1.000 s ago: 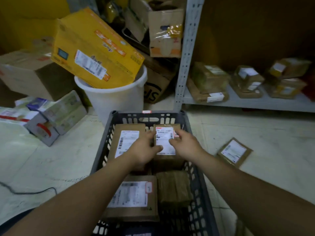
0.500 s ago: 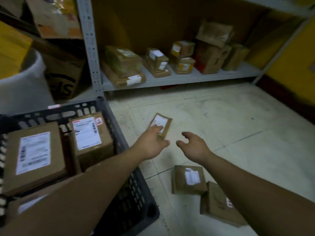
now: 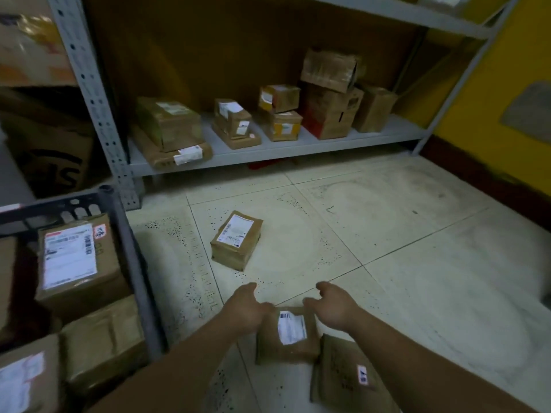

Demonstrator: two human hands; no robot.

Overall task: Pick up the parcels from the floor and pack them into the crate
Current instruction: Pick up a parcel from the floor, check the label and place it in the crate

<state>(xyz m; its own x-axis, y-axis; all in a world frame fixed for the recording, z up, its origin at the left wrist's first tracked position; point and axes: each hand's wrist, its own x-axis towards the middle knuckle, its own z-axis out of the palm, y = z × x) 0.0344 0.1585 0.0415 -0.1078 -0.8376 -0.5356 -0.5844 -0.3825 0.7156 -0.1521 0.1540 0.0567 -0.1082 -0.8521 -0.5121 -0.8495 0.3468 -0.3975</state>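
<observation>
The crate at nine o'clock already holds several packed parcels, yet three lie on the floor: the near parcel between the left hand and right hand, both half open and empty, the flat parcel at five o'clock, the far parcel at twelve.

Pale tiled floor is carrying three brown parcels: labelled box lying alone mid-floor; second labelled parcel nearer, flat parcel just beside it. Black crate is sitting left.

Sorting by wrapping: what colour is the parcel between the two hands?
Brown parcel with a white label; head view.
</observation>
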